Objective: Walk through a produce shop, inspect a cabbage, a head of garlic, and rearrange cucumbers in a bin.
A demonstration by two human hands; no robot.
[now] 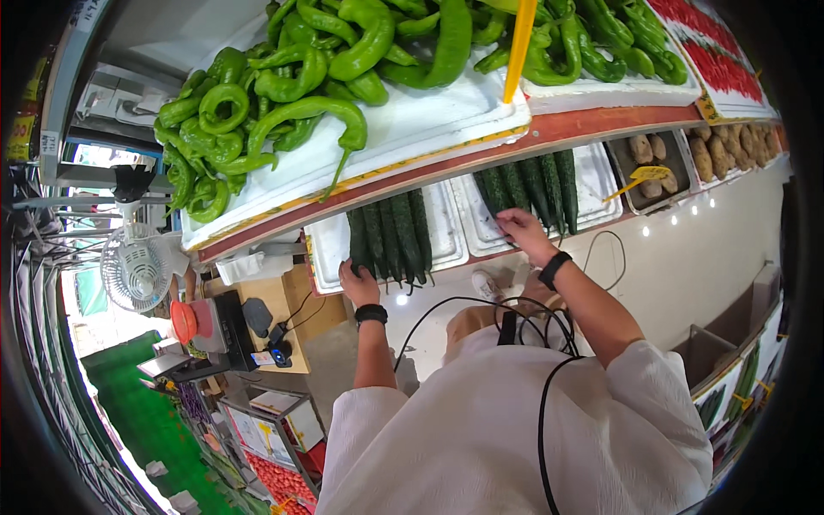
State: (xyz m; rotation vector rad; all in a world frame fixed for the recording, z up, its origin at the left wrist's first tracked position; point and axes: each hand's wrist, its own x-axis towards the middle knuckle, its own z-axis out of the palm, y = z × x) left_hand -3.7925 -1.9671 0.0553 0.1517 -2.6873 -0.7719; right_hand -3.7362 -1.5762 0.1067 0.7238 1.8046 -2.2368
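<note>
Several dark green cucumbers (pixel 390 236) lie side by side in a white foam tray on the lower shelf. My left hand (pixel 356 281) has its fingers curled round the near end of the leftmost one. A second white tray to the right holds another row of cucumbers (pixel 536 189). At the near end of that row's leftmost cucumber is my right hand (pixel 525 233), its thumb and fingers bent together on it. The fingertips are small and partly hidden. Each wrist wears a black band.
Green peppers (pixel 300 73) are heaped on the upper shelf, above a red-brown edge (pixel 429 176). Potatoes (pixel 721 150) sit at the right behind a yellow tag (pixel 650 174). A black cable (pixel 549 412) runs over my shirt. A white fan (pixel 137 266) and a wooden desk (pixel 300 330) stand left.
</note>
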